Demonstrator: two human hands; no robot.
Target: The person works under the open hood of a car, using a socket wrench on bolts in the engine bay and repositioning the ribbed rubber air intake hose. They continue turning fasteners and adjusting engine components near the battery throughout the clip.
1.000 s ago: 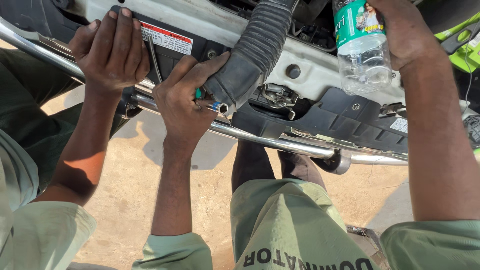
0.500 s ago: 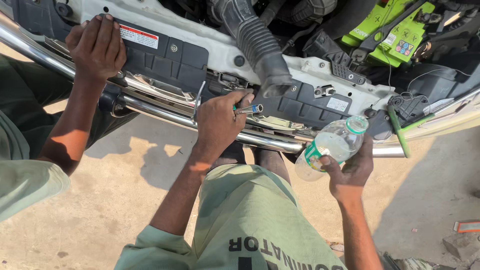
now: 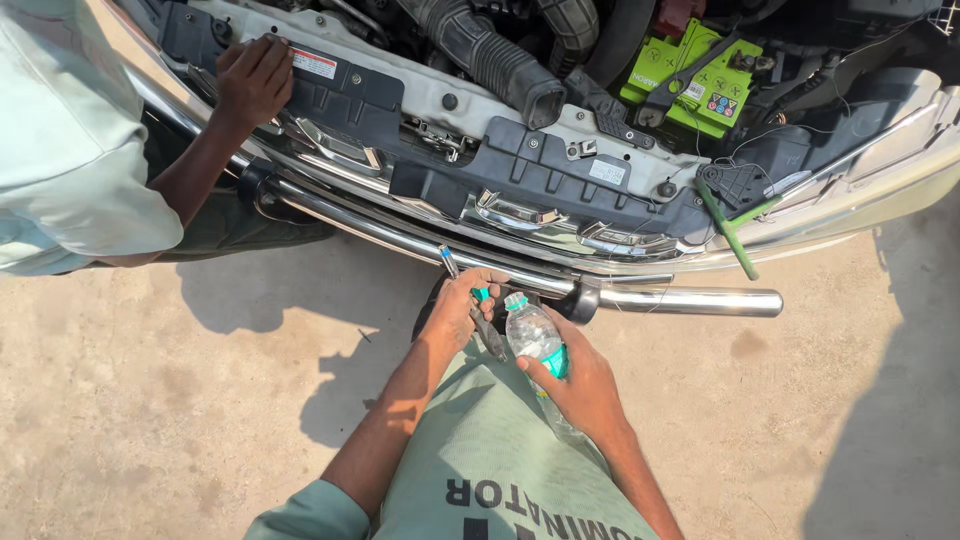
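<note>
Two hands: both busy, low before the bumper (image 3: 690,298).
Left hand (image 3: 463,305): fingers clamped on a screwdriver (image 3: 470,298), leaving the cap reachable.
Right hand (image 3: 575,380): wrapped round a plastic bottle (image 3: 535,340), upright beside the screwdriver.
Co-worker's hand (image 3: 252,78): resting on the engine-bay panel (image 3: 345,95).

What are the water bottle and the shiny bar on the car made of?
The water bottle looks like clear, thin plastic: you can see through it. The shiny bar looks like polished or chrome-plated metal, since it reflects like a mirror; what lies under the shine can't be told.
</note>
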